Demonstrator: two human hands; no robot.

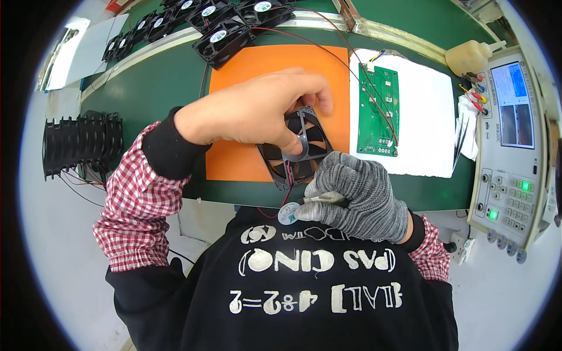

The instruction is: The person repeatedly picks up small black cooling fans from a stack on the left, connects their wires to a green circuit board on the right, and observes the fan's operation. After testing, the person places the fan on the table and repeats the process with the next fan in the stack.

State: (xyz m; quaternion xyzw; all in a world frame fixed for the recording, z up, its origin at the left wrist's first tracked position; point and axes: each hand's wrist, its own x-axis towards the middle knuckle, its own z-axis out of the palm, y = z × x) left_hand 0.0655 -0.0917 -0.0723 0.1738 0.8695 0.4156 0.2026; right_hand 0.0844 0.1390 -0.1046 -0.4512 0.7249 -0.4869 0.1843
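Note:
A black square cooling fan (319, 149) lies tilted at the near edge of an orange mat (234, 167). My bare left hand (260, 108) bends over it from the left, thumb on the hub and fingers curved past its far side; some fingertips are hidden or slightly blurred. Close to the fan's near right corner, my right hand (357, 196), in a grey knitted glove, is closed in a pinch. At its fingertips is a round white label (288, 213), just off the table edge. Red and dark wires (288, 196) hang from the fan near the label.
A green circuit board (377, 111) with wires sits on a white foam sheet (427, 117) at right. Beyond it stand a cream squeeze bottle (471, 57) and a bench instrument (509, 134) with a lit screen. Labelled fans (222, 41) crowd the back; more fans (82, 143) are stacked left.

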